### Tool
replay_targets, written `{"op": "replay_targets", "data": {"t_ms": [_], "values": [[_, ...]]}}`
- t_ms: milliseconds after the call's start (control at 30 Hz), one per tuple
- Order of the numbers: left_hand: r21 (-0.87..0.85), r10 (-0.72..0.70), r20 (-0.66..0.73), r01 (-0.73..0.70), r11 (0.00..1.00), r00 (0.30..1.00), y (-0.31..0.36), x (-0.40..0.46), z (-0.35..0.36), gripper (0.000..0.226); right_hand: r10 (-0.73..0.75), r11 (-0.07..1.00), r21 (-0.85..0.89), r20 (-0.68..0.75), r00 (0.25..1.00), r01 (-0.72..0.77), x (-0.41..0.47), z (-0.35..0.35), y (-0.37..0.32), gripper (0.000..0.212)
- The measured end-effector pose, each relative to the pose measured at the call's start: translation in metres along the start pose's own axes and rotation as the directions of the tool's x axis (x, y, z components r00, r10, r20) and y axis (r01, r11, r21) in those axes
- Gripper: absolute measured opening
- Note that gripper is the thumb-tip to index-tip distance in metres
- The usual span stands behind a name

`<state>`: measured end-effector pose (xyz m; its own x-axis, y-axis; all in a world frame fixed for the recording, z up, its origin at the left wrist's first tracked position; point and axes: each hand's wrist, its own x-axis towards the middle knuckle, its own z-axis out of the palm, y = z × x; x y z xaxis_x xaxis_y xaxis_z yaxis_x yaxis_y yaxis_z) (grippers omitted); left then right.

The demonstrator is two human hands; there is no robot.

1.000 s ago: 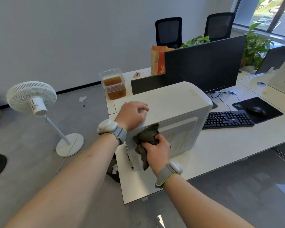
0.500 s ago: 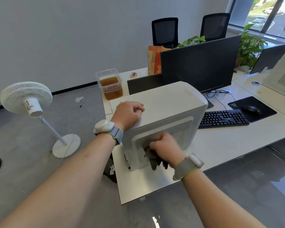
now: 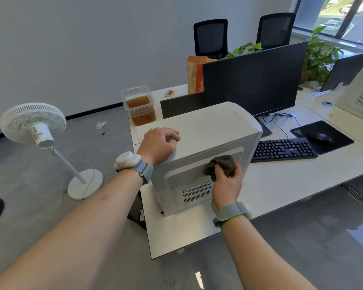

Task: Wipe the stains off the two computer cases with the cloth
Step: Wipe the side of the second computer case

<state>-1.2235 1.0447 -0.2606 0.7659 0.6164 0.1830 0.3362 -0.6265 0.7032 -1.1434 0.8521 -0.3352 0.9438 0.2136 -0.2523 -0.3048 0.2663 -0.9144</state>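
A white computer case (image 3: 208, 130) stands on the white desk (image 3: 281, 181), its vented side panel facing me. My right hand (image 3: 226, 185) grips a crumpled dark grey cloth (image 3: 220, 164) and presses it against the upper right part of that side panel. My left hand (image 3: 159, 143) rests on the case's top near its left end, fingers curled under, holding nothing. A second white case (image 3: 360, 95) with a mesh vent shows at the far right edge, partly cut off.
A black monitor (image 3: 254, 80) stands behind the case, with a keyboard (image 3: 281, 149) and a mouse (image 3: 321, 139) on a black mat to the right. A clear tub of brown liquid (image 3: 140, 105) sits at the desk's back left. A white fan (image 3: 34, 126) stands on the floor at left.
My right hand has swept the cloth across the side panel, first down to the lower left, then up to the upper right. My left hand has stayed on the case's top.
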Motion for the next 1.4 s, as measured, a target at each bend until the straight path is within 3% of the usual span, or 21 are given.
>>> {"op": "replay_targets", "data": {"t_ms": [67,167,267,400,467,567,667,700,767,833,900,1000,1100,1267,1400], "values": [[0.001,0.004,-0.004,-0.004,1.0,1.0,0.0,0.0,0.0,0.028,0.014,0.996,-0.083,-0.008,1.0,-0.014,-0.011,0.014,0.014,0.046],[-0.001,0.015,-0.002,-0.015,1.0,1.0,0.002,0.0,0.0,0.028,0.083,0.957,-0.281,0.043,0.996,-0.067,-0.028,0.027,0.03,0.028],[-0.011,0.022,-0.003,-0.022,1.0,1.0,0.002,-0.001,-0.001,0.028,0.171,0.968,-0.205,0.113,0.979,-0.145,-0.023,0.008,0.029,0.024],[0.01,0.021,-0.013,-0.021,1.0,1.0,0.003,-0.003,-0.001,0.027,0.131,0.991,-0.01,-0.16,0.978,-0.134,0.025,-0.031,-0.003,0.033],[0.034,0.028,-0.012,-0.027,0.999,1.0,0.005,-0.003,-0.001,0.026,0.112,0.993,-0.01,-0.174,0.978,-0.116,0.034,-0.025,-0.011,0.026],[0.072,0.036,-0.012,-0.035,0.997,0.999,0.006,-0.002,-0.001,0.025,0.153,0.977,-0.148,0.001,0.988,-0.151,0.016,-0.008,0.007,0.016],[0.128,0.073,-0.012,-0.071,0.989,0.997,0.007,-0.003,-0.001,0.022,0.26,0.951,-0.231,0.244,0.934,-0.204,-0.008,-0.019,0.024,0.016],[0.176,0.106,-0.002,-0.104,0.979,0.994,0.008,-0.004,0.0,0.018,0.241,0.959,-0.204,0.216,0.946,-0.198,-0.005,-0.027,0.023,0.018],[0.291,0.166,0.029,-0.168,0.942,0.986,0.011,-0.006,0.0,0.014,0.172,0.984,-0.056,0.008,0.985,-0.171,0.015,-0.037,0.012,0.019],[0.345,0.192,0.044,-0.195,0.918,0.98,0.013,-0.006,0.001,0.015,0.136,0.991,0.03,-0.163,0.977,-0.133,0.039,-0.038,-0.002,0.02],[0.357,0.197,0.045,-0.2,0.912,0.979,0.013,-0.005,0.001,0.017,0.141,0.99,0.043,-0.146,0.979,-0.136,0.049,-0.027,-0.009,0.022],[0.364,0.203,0.042,-0.204,0.909,0.978,0.011,-0.005,0.0,0.016,0.226,0.973,-0.058,0.017,0.974,-0.225,0.034,-0.01,0.005,0.019],[0.361,0.205,0.035,-0.204,0.91,0.978,0.011,-0.005,0.001,0.015,0.396,0.916,-0.146,0.189,0.899,-0.373,0.025,-0.028,0.017,0.022],[0.355,0.206,0.036,-0.205,0.912,0.978,0.012,-0.006,0.0,0.014,0.305,0.95,0.122,-0.164,0.938,-0.288,0.07,-0.053,-0.011,0.022],[0.331,0.199,0.033,-0.199,0.922,0.979,0.012,-0.004,-0.001,0.014,0.265,0.962,-0.037,-0.109,0.958,-0.27,0.063,-0.025,-0.008,0.017]]}}
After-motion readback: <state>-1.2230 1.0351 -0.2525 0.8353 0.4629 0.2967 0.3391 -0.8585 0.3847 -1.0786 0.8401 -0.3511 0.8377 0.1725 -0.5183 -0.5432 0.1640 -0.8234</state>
